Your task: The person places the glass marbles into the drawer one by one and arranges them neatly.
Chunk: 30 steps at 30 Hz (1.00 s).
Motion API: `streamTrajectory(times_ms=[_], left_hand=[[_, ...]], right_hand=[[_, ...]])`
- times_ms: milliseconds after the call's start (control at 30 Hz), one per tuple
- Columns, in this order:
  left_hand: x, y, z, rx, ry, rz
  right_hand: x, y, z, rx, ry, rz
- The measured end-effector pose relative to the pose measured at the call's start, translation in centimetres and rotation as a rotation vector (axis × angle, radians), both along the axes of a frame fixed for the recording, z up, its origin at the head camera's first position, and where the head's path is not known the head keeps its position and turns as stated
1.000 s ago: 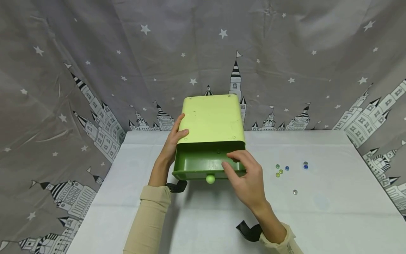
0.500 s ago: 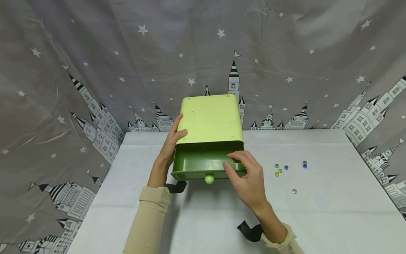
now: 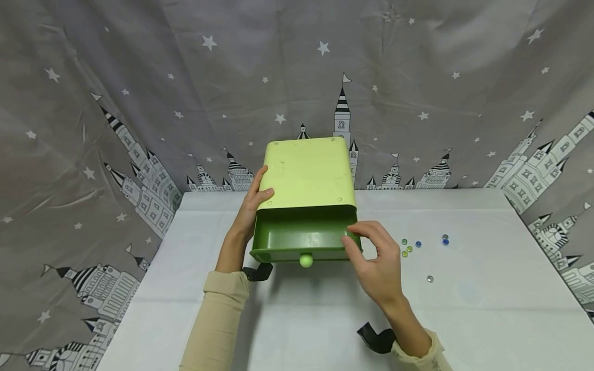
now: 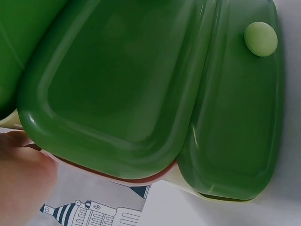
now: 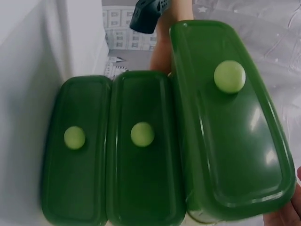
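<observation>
A small chest of drawers with a pale yellow-green top stands mid-table. Its top drawer, dark green with a light green knob, is pulled out. The left hand lies against the chest's left side, thumb over the top edge, other fingers partly hidden. By the drawer's front right corner, the right hand has thumb and index finger bent toward each other with a gap between; nothing shows in it. The right wrist view shows two closed drawers below the open one.
Several small glass pebbles lie right of the chest: a green one, yellow ones, blue ones and a clear one. Below is a white tabletop. Behind hangs a grey castle-print curtain. Black straps hang at the wrists.
The right hand has shifted right, from over the open drawer to its right front corner. The left hand, chest and drawer stay as they were.
</observation>
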<state>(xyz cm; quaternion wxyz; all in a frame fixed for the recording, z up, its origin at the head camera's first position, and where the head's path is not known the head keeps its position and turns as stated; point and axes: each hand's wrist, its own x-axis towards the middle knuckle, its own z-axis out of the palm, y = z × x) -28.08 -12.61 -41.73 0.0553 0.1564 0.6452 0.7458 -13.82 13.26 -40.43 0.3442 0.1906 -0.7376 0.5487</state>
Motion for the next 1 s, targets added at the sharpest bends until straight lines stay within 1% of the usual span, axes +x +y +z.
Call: streamTrajectory(times_ms=[267, 400, 533, 600, 833, 867, 900, 1000], left_hand=[[-0.1, 0.0, 0.0, -0.002, 0.001, -0.006], [-0.1, 0.0, -0.1, -0.003, 0.001, 0.000], [-0.1, 0.0, -0.1, -0.001, 0.006, 0.000], [-0.1, 0.1, -0.1, 0.003, 0.009, -0.001], [0.1, 0.1, 0.0, 0.000, 0.005, 0.007], [0.1, 0.1, 0.0, 0.001, 0.005, 0.007], [0.1, 0.1, 0.0, 0.004, 0.005, 0.008], [0.1, 0.1, -0.1, 0.003, 0.006, 0.008]], right_hand=[[-0.1, 1.8, -0.8, 0.016, 0.008, -0.087], [0.1, 2.8, -1.3, 0.026, -0.032, -0.111], [0.2, 3.8, -1.8, 0.034, -0.046, -0.138], [0.2, 4.4, -2.1, 0.038, -0.041, -0.164], [0.0, 7.0, -3.4, 0.020, -0.069, -0.211], [-0.1, 7.5, -3.6, 0.019, -0.066, -0.225], [0.0, 7.7, -3.4, 0.020, -0.066, -0.244], [-0.2, 9.2, -4.0, 0.019, -0.077, -0.297]])
